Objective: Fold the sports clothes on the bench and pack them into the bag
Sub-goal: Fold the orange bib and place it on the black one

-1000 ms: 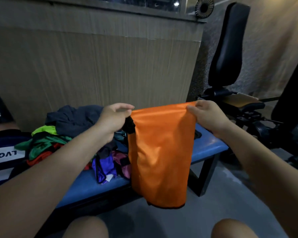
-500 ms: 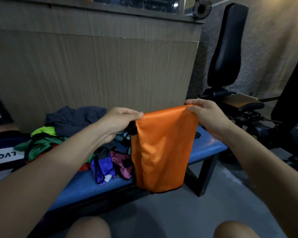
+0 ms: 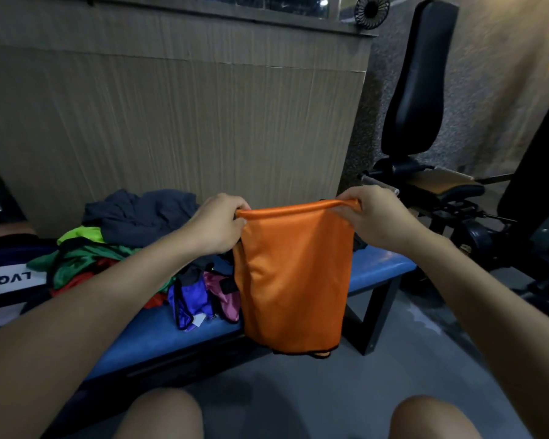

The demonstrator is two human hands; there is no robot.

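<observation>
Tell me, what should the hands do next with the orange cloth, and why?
Probably lower the orange garment onto the blue bench to fold it again: the left hand and right hand pinch its top corners, and it hangs in the air.

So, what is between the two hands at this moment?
In the head view, the top edge of the orange garment stretches between the left hand and the right hand. Each hand pinches one upper corner, and the cloth hangs before the blue bench.

Both forearms (image 3: 86,308) are bare to the frame's edge, no sleeves, watch or rings visible; two bare knees (image 3: 162,413) show below.
</observation>
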